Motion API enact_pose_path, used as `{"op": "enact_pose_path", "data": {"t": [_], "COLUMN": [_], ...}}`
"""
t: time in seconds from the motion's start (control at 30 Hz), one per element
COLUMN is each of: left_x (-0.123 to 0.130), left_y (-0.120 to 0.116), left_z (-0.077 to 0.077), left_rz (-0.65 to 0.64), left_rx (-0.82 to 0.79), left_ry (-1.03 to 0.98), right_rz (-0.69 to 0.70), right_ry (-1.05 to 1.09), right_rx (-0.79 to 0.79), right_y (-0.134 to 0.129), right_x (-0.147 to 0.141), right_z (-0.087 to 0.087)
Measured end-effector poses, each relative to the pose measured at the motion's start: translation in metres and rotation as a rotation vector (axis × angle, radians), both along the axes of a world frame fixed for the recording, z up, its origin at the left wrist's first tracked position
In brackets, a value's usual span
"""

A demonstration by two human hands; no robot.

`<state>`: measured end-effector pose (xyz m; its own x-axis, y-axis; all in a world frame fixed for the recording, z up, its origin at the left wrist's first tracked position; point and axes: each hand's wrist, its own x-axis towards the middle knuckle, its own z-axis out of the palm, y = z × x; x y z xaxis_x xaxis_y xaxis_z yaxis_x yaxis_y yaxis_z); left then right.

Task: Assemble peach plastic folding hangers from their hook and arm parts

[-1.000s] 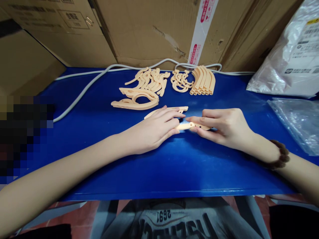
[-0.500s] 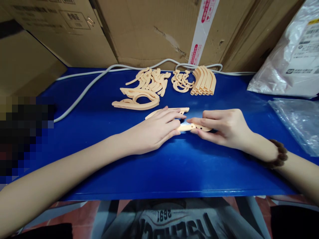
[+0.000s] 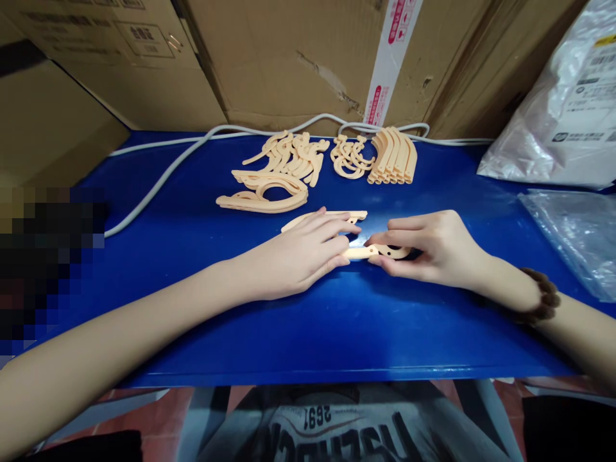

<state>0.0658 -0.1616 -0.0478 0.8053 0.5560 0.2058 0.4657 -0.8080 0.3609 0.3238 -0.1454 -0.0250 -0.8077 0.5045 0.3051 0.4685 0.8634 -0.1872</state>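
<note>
Bench: a glossy blue bench [image 3: 308, 340], with a bright reflection near the hands.
Back: brown cardboard boxes [image 3: 283, 77], with red-and-white tape [image 3: 385, 70] running down the middle.
Cable: a pale cable [image 3: 163, 183] winds along the back and curves forward at the left.
Right side: a white plastic bag [image 3: 548, 122] with printed labels, and a clear plastic sheet [image 3: 577, 237] in front of it.
Floor: reddish tiles [image 3: 161, 410], visible below the front edge.
Held pieces: a smooth, cream bar [image 3: 360, 253] with a small round hole near its end, meeting a curved piece [image 3: 397, 253] at the centre of the bench, between the hands.
Left grip: the left hand [image 3: 308, 256] pinches the bar narrowly; a rear piece [image 3: 359, 215] extends under its fingers.
Right grip: the right hand [image 3: 445, 247] pinches the curved piece around the joint.
Behind the hands: folded frames [image 3: 262, 205], loose curved parts [image 3: 289, 159], hooks [image 3: 349, 168] and stacked arms [image 3: 394, 154], all cream, in 4 groups.
</note>
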Motion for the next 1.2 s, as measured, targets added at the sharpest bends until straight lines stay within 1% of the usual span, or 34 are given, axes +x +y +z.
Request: {"op": "enact_pose_path", "data": {"t": [0.1,0.33,0.67,0.9,1.03,1.2], "left_x": [0.0000,-0.0004,0.0000,-0.0006,0.0001,0.0012], "left_y": [-0.0001,-0.0009,-0.0005,-0.0012,-0.0022,-0.0026], "left_z": [0.0006,0.0009,0.0002,0.0001,-0.0004,0.0014], "left_rz": [-0.024,-0.040,-0.072,-0.103,-0.110,-0.121], "left_rx": [0.013,0.045,0.068,0.059,0.029,0.011], "left_ry": [0.006,0.040,0.054,0.037,-0.005,-0.012], "right_rz": [-0.002,0.019,0.044,0.062,0.073,0.073], "right_ry": [-0.003,0.012,0.037,0.032,0.029,0.032], "right_rx": [-0.032,-0.048,-0.161,-0.216,-0.243,-0.260], "right_y": [-0.0023,-0.0050,-0.0048,-0.0059,-0.0077,-0.0085], "right_x": [-0.0015,-0.0036,-0.0035,-0.0051,-0.0062,-0.0068], "right_z": [0.0018,0.0024,0.0013,0.0009,0.0005,0.0007]}}
